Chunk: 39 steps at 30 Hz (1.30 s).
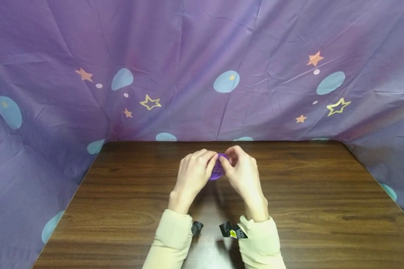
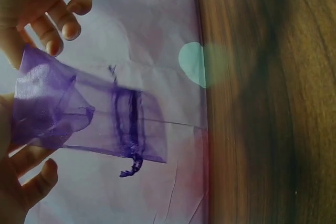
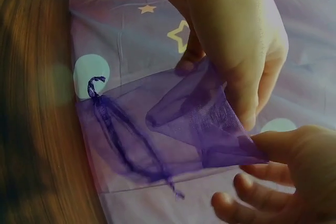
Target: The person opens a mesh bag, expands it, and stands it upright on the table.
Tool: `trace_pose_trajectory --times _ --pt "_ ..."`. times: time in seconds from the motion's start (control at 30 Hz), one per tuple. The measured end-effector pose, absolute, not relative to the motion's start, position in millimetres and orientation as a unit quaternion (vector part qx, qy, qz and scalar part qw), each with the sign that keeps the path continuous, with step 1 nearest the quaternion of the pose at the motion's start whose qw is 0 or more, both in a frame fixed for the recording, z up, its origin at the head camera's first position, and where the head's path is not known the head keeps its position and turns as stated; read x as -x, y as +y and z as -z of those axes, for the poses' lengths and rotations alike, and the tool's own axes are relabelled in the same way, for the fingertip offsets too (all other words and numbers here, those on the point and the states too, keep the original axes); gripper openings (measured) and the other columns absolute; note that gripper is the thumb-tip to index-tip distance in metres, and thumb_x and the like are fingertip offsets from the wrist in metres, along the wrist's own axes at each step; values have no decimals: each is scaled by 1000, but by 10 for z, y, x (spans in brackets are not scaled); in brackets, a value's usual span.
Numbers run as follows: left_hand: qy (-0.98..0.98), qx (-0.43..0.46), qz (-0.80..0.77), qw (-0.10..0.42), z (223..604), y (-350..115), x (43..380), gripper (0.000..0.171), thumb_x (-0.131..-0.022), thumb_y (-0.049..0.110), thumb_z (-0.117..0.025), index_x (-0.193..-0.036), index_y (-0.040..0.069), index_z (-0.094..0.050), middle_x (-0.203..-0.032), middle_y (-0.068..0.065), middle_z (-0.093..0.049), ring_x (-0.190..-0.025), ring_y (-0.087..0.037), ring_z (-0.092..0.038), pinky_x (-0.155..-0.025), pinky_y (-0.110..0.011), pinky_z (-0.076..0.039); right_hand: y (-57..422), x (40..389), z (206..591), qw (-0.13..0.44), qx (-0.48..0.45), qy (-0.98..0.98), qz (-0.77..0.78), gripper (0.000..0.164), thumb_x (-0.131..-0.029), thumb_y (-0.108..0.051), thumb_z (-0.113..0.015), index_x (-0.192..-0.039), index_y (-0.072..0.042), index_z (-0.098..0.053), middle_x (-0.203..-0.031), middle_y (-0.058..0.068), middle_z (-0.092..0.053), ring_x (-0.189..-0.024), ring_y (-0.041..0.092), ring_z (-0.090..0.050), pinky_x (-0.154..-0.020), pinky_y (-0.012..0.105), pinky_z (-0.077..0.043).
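A sheer purple organza drawstring bag (image 1: 217,172) hangs between both hands above the table, its plain end up and its drawstring end down. My left hand (image 1: 194,170) pinches one upper corner. The opposite corner is pinched between thumb and forefinger of my right hand (image 1: 244,172), whose other fingers are loosely bent, as the right wrist view shows with the hand (image 3: 299,171) low in frame. The dark purple drawstring (image 2: 134,124) runs across the lower part, a knotted tail at each side. Inside the sheer fabric (image 3: 184,108) a folded, pointed layer shows near the top.
A brown wood-grain table (image 1: 121,209) lies beneath the hands. Behind it and at both sides hangs a purple cloth backdrop (image 1: 188,45) with stars and blue ovals. Black straps (image 1: 233,230) sit at both cream sleeves (image 1: 170,231).
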State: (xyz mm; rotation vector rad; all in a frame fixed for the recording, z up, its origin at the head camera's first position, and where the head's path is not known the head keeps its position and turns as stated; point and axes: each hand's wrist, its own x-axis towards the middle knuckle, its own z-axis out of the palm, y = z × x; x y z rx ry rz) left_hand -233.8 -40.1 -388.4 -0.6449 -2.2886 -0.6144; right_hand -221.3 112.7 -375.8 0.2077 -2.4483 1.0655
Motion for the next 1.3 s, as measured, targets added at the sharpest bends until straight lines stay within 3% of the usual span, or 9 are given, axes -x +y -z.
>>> trace_pose_trajectory --times 0.17,0.33,0.53,0.9,1.3 --pt "-871 230 253 352 3882 -405 2336 16 -97 21 -61 -94 13 -74 -84 3 -69 -72 -19 -68 -61 -36 -51 1151 2199 3753 210 -58 -901 -375 14 -90 -23 -68 -87 -11 -65 -70 1 -60 -62 20 -54 -59 39 -43" --pt "-878 237 257 326 3890 -416 2329 15 -97 21 -62 -96 12 -74 -85 3 -68 -71 -19 -67 -61 -36 -52 1176 2202 3764 205 -70 -905 -365 11 -92 -19 -66 -89 -9 -70 -75 3 -66 -69 24 -60 -63 43 -46" --pt "-887 260 260 279 3897 -418 2321 16 -98 26 -62 -103 15 -73 -91 4 -66 -77 -17 -66 -65 -35 -52 1194 2205 3769 199 -83 -908 -360 8 -88 -18 -71 -85 -11 -68 -70 -1 -65 -66 21 -59 -61 41 -45" --pt "-883 258 252 301 3879 -408 2328 7 -91 20 -71 -94 15 -74 -89 5 -69 -77 -16 -68 -65 -34 -53 1246 2220 3766 189 -109 -901 -376 15 -82 -7 -75 -76 -12 -62 -61 -3 -57 -58 17 -52 -57 35 -42" --pt "-889 279 260 254 3876 -432 2325 14 -91 24 -71 -102 15 -70 -91 5 -65 -76 -14 -64 -65 -33 -52 1259 2222 3757 181 -114 -896 -388 16 -80 -5 -75 -77 -11 -61 -61 -2 -55 -57 17 -51 -57 34 -41"
